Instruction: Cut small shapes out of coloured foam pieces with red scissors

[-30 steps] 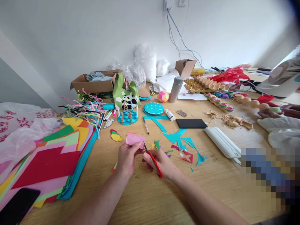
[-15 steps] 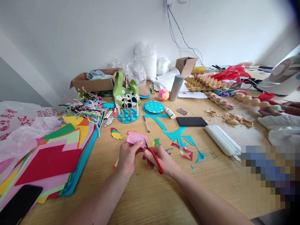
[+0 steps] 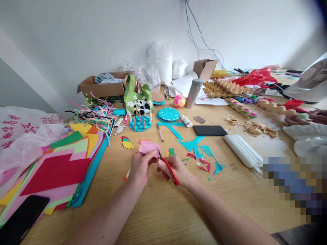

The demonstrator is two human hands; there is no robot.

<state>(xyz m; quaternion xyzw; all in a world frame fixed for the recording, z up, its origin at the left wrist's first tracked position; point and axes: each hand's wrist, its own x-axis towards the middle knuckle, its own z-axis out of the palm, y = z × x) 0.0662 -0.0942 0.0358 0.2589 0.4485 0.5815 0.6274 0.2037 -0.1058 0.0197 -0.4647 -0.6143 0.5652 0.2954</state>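
Observation:
Between the thumb and fingers of my left hand (image 3: 141, 166) is a piece of pink paper (image 3: 146, 147) with faint drawn lines. My right hand (image 3: 176, 170) grips red-handled scissors (image 3: 170, 172), and their blades meet the paper's right edge beside my left thumb. Cut fish shapes (image 3: 127, 143) in yellow, green and red lie to the left of the paper. Right of my hands are red scraps (image 3: 204, 166) and larger blue offcuts (image 3: 190, 144). A pen (image 3: 160, 132) rests beyond the paper.
Stacked coloured sheets (image 3: 53, 173) and a black phone (image 3: 24, 216) lie at left. Behind stand a panda bag (image 3: 139, 102), blue discs (image 3: 168, 114), a glue bottle (image 3: 186, 120) and a grey flask (image 3: 194, 93). Another person's hand (image 3: 296, 118) shows at far right.
The view has shifted slightly. Both hands keep their grip on the pink paper and the scissors, with little visible movement relative to the table.

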